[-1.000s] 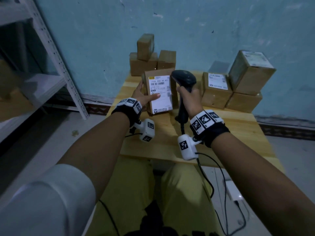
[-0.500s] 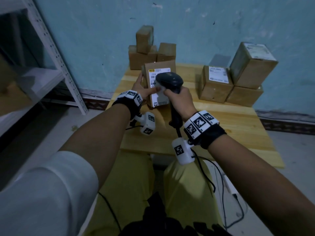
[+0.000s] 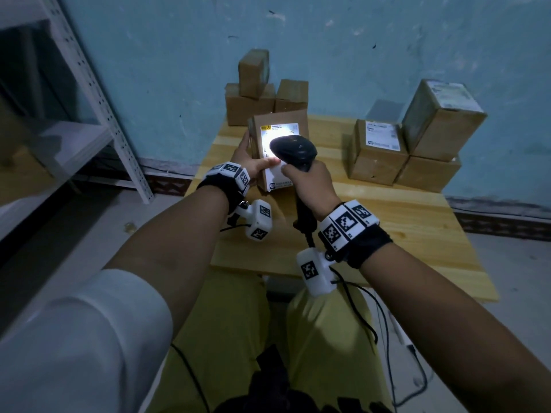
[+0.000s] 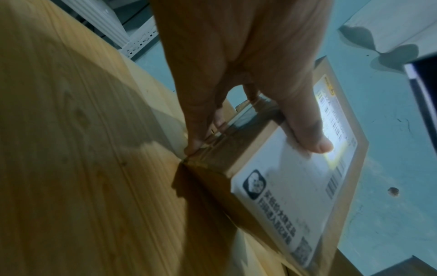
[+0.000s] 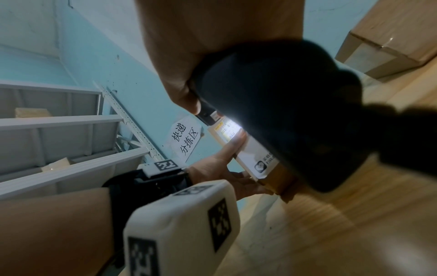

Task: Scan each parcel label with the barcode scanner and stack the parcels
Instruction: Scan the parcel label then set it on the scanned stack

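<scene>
A flat cardboard parcel (image 3: 281, 120) stands on edge on the wooden table (image 3: 402, 222), its white label (image 3: 280, 131) facing me. My left hand (image 3: 253, 165) grips its left side, thumb across the label (image 4: 309, 134), fingers behind. My right hand (image 3: 310, 186) holds a black barcode scanner (image 3: 293, 150) by the handle, head close to the label. A bright patch of scanner light falls on the barcodes (image 4: 331, 110), also seen on the label (image 5: 230, 130) in the right wrist view, under the scanner (image 5: 283, 112).
Three small boxes (image 3: 256, 93) are piled at the table's back left against the blue wall. Labelled parcels (image 3: 378, 150) and a big box (image 3: 441, 120) sit stacked at the back right. A metal shelf rack (image 3: 98, 93) stands on the left. The scanner cable (image 3: 357, 311) hangs over the near edge.
My right hand has moved the scanner left and forward, up to the label, and its light now shines on the label. The left hand keeps holding the parcel upright.
</scene>
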`<state>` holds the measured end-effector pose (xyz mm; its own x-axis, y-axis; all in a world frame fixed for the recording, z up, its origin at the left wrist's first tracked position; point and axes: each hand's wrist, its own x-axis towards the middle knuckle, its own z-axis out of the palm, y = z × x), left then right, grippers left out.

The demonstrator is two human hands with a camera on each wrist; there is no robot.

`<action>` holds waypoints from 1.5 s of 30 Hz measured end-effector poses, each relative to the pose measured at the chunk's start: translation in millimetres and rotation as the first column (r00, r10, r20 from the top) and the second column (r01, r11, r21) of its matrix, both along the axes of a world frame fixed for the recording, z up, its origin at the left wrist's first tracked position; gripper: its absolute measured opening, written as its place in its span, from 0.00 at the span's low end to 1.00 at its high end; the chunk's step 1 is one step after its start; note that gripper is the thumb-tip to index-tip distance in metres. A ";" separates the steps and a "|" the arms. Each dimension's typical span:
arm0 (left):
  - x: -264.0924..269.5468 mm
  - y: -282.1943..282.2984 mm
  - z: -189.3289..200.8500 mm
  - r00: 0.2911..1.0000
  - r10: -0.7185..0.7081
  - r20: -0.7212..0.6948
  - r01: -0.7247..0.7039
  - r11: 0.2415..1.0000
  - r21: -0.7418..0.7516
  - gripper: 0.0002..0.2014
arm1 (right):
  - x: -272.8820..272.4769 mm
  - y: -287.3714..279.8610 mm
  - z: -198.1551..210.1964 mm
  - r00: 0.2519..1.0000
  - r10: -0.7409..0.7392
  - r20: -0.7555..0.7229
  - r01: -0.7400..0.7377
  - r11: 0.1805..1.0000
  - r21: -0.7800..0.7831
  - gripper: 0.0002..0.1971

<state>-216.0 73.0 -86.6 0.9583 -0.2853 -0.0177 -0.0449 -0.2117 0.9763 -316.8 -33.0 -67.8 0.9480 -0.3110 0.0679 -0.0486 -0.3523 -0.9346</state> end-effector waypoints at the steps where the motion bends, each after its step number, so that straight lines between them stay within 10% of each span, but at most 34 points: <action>1: 0.6 -0.2 -0.5 1.000 0.003 -0.002 -0.003 1.000 -0.004 0.43 | -0.3 0.4 0.3 1.000 0.002 0.001 -0.002 1.000 -0.001 0.13; 37: 8.8 -12.5 0.0 0.986 0.112 -0.125 -0.120 0.991 -0.060 0.39 | -10.8 -12.2 5.8 0.995 -0.070 0.064 0.062 0.990 0.128 0.01; 45: 27.3 -53.9 23.4 0.979 0.064 -0.196 -0.072 0.997 -0.034 0.29 | 6.3 -41.6 14.7 0.985 -0.149 0.090 0.133 0.978 0.160 0.17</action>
